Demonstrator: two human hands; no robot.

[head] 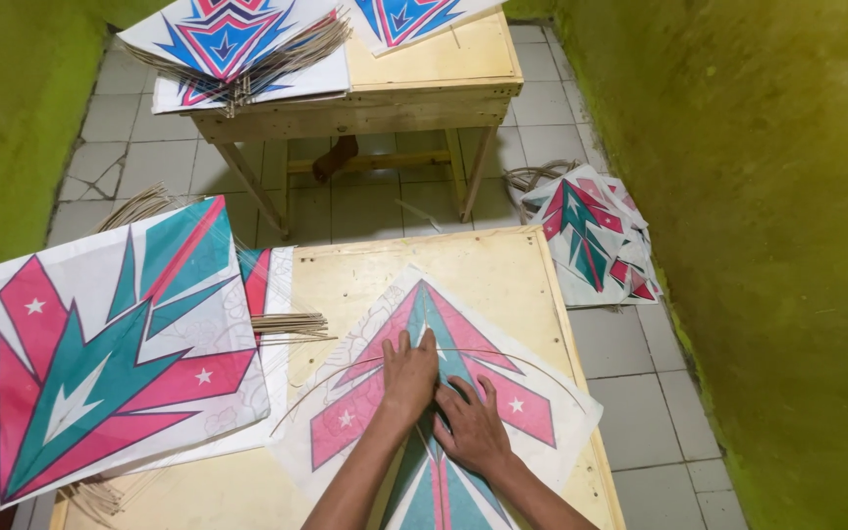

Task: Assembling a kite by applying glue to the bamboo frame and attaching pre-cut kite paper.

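Both hands press flat on a thin paper kite (pixel 424 393), diamond-shaped, printed in pink and teal with white stars, lying at the near right corner of the plywood table (pixel 503 265). The left hand (pixel 410 378) and right hand (pixel 471 427) rest side by side on its centre spine, fingers spread, grasping nothing. A thin bowed stick (pixel 532 358) arcs across the kite. A stack of matching kites (pixel 100 353) overhangs the table's left edge.

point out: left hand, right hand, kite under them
left hand (pixel 410 373), head view, back of hand
right hand (pixel 473 424), head view, back of hand
kite (pixel 532 404), head view, pink panel with star
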